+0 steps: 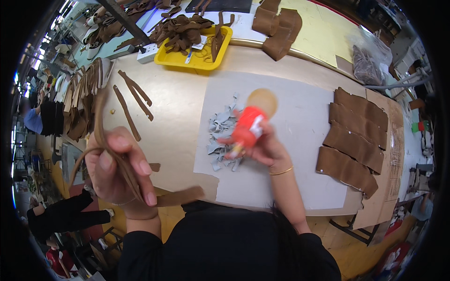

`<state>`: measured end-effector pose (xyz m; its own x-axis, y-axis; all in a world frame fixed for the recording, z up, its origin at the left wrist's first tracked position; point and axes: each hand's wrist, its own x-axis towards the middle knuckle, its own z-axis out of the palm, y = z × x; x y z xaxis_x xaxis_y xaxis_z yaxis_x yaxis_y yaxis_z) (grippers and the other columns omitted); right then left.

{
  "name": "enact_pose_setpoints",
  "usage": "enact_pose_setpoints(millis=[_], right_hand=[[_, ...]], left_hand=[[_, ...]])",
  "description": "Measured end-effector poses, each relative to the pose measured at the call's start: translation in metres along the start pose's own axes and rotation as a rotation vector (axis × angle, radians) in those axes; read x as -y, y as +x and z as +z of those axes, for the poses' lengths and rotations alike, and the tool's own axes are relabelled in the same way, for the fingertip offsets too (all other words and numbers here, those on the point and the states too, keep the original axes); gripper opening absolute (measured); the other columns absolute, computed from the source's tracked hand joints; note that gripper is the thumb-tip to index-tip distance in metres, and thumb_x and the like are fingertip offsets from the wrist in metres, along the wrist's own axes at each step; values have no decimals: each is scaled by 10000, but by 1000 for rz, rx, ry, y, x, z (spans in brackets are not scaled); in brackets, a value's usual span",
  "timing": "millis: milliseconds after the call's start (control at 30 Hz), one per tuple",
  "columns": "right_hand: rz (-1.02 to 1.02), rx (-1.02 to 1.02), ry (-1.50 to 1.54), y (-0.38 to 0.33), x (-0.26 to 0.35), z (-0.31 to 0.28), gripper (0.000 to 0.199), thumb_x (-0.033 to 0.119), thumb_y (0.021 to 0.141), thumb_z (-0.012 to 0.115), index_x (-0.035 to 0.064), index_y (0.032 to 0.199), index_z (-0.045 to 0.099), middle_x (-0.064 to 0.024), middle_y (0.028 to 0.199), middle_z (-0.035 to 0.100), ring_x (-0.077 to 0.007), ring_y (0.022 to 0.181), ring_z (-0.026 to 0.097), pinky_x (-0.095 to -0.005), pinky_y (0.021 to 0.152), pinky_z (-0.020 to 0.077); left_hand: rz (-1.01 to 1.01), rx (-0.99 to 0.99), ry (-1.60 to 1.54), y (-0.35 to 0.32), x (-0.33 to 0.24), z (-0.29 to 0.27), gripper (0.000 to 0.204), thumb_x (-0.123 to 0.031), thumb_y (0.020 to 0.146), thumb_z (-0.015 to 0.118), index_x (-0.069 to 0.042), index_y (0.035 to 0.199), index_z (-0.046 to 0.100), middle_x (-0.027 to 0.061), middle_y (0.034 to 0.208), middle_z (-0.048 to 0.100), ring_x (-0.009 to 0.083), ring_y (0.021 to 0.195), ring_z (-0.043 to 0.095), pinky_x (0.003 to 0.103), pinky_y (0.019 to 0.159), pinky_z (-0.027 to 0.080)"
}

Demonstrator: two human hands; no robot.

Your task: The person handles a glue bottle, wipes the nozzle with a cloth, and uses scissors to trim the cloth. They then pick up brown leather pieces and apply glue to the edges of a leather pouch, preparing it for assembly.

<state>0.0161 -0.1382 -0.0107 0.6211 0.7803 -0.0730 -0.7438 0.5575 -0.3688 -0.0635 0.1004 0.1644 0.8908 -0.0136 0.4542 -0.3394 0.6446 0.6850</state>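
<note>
Pinched between the fingers and thumb of my left hand [123, 154] are long brown strips [180, 196]. One end loops up past the fingers and another hangs out toward my body. My right hand [268, 147] grips a bottle [248, 122] with a red body and a rounded amber end, smeared by motion. The bottle is tilted, its amber end pointing away from me and its narrow end toward me. Just left of it, a heap of small pale grey-blue scraps [221, 133] lies on a grey sheet [300, 180]. More narrow brown strips [126, 112] lie on the table beyond my left hand.
Wide brown pieces [354, 136] overlap on the right. At the back stand a yellow tray [187, 64] of brown pieces and a white power strip [147, 54]. Brown strips hang at the left edge [82, 100]. A clear plastic bag [371, 61] sits back right. Other people are at left.
</note>
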Motion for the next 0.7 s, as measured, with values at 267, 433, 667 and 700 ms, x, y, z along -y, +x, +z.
enact_pose_setpoints(millis=[267, 433, 667, 700], right_hand=[[-133, -407, -273, -14, -34, -23, 536, 450, 947, 519, 53, 1297, 438, -129, 1138, 619, -212, 999, 632, -343, 845, 545], [-501, -508, -40, -120, 0, -6, 539, 507, 891, 576, 58, 1183, 515, -91, 1016, 641, -195, 913, 651, -366, 815, 561], [-979, -648, -138, -363, -72, 10, 701, 555, 825, 613, -29, 1204, 530, -190, 1062, 656, -270, 896, 682, -394, 763, 585], [-998, -694, -158, -391, -91, 8, 718, 554, 821, 619, -45, 1207, 531, -215, 1079, 657, -285, 915, 685, -395, 773, 585]], left_hand=[[-95, -68, 265, -13, 9, -1, 326, -105, 980, 436, 196, 1104, 456, 299, 824, 564, 302, 418, 595, 309, 374, 555], [-164, 60, 182, -10, 35, -7, 330, -114, 1020, 353, 125, 1226, 448, 245, 947, 565, 284, 514, 629, 304, 386, 562], [-553, -16, 579, 36, 162, -64, 313, -185, 997, 504, 12, 1239, 522, 123, 1089, 598, 191, 891, 628, 335, 708, 579], [-623, -5, 594, 34, 171, -79, 315, -186, 990, 520, 7, 1239, 524, 113, 1105, 597, 190, 941, 614, 341, 740, 577]])
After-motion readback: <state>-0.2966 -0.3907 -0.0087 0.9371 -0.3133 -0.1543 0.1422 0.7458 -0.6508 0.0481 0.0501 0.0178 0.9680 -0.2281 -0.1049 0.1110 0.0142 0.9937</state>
